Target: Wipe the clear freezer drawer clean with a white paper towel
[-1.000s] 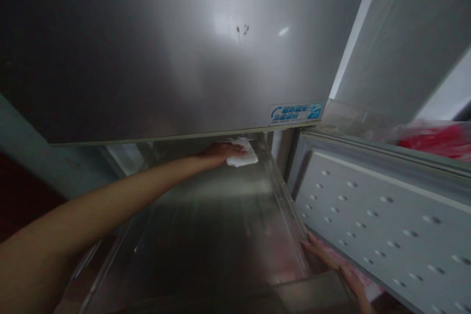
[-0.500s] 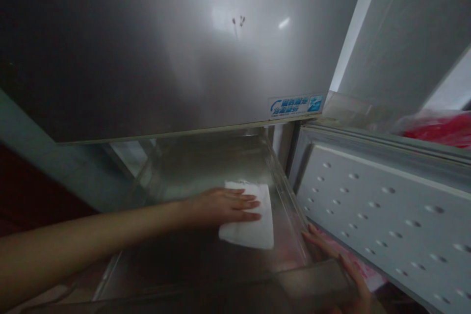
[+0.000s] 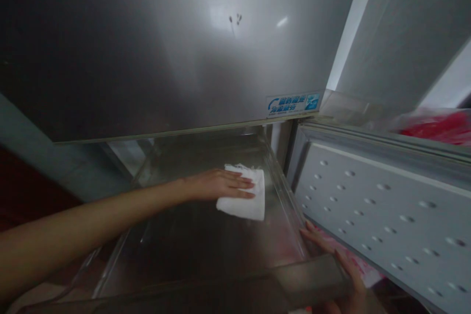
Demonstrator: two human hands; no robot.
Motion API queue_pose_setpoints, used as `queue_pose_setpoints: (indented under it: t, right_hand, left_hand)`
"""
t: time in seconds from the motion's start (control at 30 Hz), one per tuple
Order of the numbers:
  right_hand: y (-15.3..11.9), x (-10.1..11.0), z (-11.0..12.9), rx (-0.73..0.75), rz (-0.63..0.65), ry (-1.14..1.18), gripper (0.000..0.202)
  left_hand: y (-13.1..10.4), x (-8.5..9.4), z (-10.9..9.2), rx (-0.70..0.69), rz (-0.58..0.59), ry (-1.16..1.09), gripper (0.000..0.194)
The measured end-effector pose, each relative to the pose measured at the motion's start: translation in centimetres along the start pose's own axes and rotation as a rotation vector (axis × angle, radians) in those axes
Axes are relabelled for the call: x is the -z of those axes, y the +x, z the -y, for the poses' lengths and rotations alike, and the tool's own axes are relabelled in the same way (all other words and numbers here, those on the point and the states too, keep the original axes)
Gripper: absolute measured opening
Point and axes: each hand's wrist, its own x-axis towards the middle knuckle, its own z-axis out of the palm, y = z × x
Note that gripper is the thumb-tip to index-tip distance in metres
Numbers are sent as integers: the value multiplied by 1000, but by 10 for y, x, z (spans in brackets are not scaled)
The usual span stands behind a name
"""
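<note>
My left hand (image 3: 221, 185) lies flat with fingers stretched out on a white cloth (image 3: 245, 208), pressing it to the bottom of a clear plastic freezer drawer (image 3: 206, 245). The cloth looks folded, with a frayed far edge. At the drawer's front right corner, my right hand (image 3: 348, 274) wraps round the outside; its fingertips show along the side wall, and the rest is partly hidden behind the drawer front. The drawer is pulled out from below the upper fridge door.
Above the drawer is a grey metallic fridge door (image 3: 176, 49) with a blue and white sticker (image 3: 292, 104). The lower door (image 3: 382, 206), dimpled inside, stands swung out at the right. Behind it lies a red item in clear plastic (image 3: 437, 125).
My left hand has slid the cloth farther back along the drawer bottom and slightly left. My right hand stays at the drawer's corner. The view has shifted slightly.
</note>
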Motion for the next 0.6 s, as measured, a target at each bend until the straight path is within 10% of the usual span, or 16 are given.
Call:
queue_pose_setpoints:
  t: [0.3, 0.6]
  right_hand:
    - [0, -5, 0, 62, 23, 6, 53]
    - [4, -10, 2, 58, -4, 43, 54]
  left_hand:
    - [16, 18, 82, 474, -106, -91, 43]
    - [19, 22, 60, 557, -66, -20, 40]
